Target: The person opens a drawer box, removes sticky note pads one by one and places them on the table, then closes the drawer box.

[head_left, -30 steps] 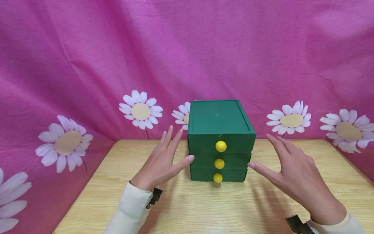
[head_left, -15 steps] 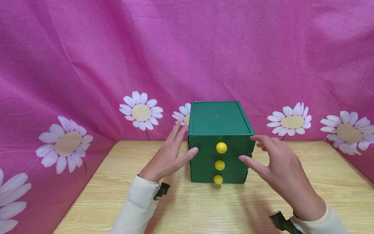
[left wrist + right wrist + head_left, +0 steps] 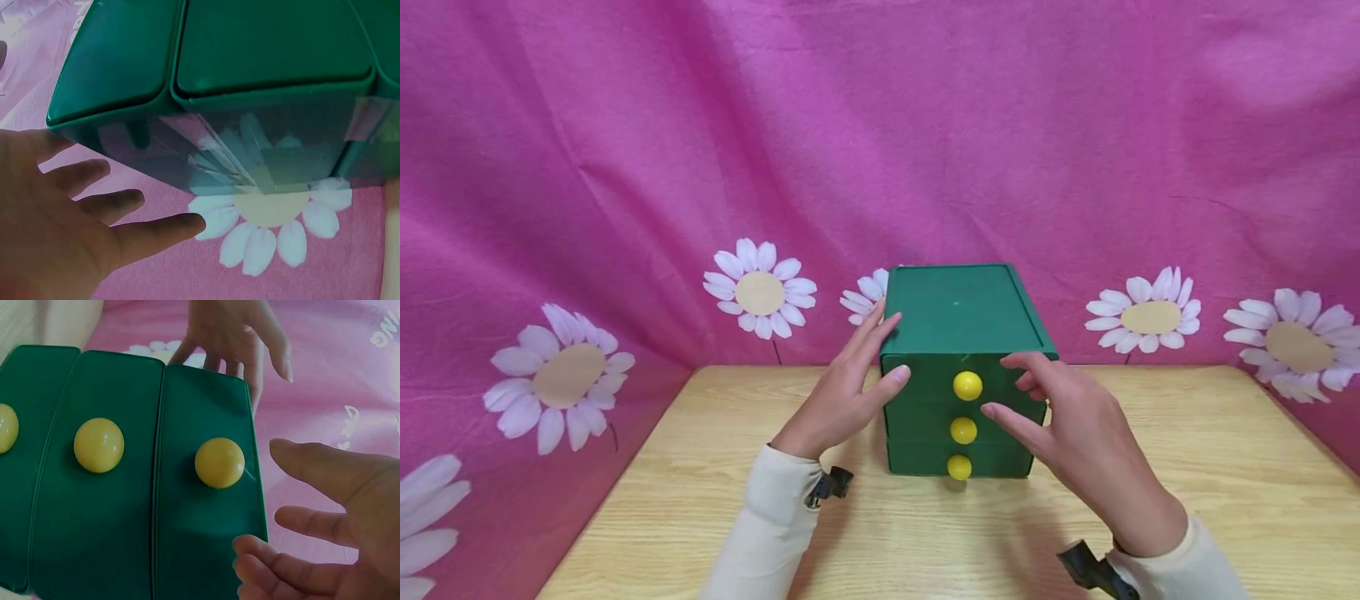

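A green cabinet [image 3: 966, 308] with three stacked drawers stands on the table, every drawer pushed in. Each drawer front bears a round yellow knob; the top knob [image 3: 967, 386] lies closest to my right hand [image 3: 1086, 446]. That hand hovers before the right part of the front, thumb and forefinger spread, with a gap to the knob [image 3: 220, 462] in the right wrist view. My left hand [image 3: 842, 392] is at the cabinet's left side, fingers extended and thumb near the top left corner. From the left wrist view, I cannot tell whether the left hand [image 3: 56, 219] touches the side.
The wooden table [image 3: 700, 500] stretches out on both sides of the cabinet and in front of it. Behind it and at the sides hangs a pink cloth [image 3: 880, 125] printed with white daisies. A small black camera mount sits at each wrist.
My right hand has moved left, from beside the cabinet to in front of its top drawer. The left hand has shifted right and forward to the cabinet's left side. The drawers have stayed in.
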`<state>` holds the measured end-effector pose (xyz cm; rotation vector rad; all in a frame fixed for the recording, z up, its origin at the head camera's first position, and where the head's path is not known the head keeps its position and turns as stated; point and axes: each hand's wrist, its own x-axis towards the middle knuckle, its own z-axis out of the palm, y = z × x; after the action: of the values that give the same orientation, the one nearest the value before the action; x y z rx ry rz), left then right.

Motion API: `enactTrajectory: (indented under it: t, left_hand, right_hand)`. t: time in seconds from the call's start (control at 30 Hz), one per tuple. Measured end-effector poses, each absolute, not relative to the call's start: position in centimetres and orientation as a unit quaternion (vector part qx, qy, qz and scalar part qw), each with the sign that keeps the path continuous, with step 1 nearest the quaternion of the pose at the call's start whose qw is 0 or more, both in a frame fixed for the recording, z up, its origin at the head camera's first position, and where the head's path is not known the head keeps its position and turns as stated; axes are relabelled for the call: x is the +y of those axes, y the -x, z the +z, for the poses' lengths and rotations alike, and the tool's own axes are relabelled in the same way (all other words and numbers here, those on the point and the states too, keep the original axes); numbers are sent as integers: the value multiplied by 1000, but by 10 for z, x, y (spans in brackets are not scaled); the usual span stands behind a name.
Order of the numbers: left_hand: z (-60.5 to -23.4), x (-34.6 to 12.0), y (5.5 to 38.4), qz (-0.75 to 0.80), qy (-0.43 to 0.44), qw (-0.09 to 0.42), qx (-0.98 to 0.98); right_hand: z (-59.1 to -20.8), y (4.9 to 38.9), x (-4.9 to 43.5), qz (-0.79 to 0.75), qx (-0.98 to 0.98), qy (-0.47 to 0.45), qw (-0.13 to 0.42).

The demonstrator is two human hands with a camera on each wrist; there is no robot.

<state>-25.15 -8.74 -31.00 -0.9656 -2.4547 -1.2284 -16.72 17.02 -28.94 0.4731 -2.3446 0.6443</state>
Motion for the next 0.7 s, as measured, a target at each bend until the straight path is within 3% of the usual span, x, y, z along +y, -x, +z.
enactTrajectory:
  t: [0.7]
  left_hand:
    - [-315, -73, 261, -434, 342, 144, -821]
  right_hand:
    - [-289, 184, 153, 236, -929, -194, 208]
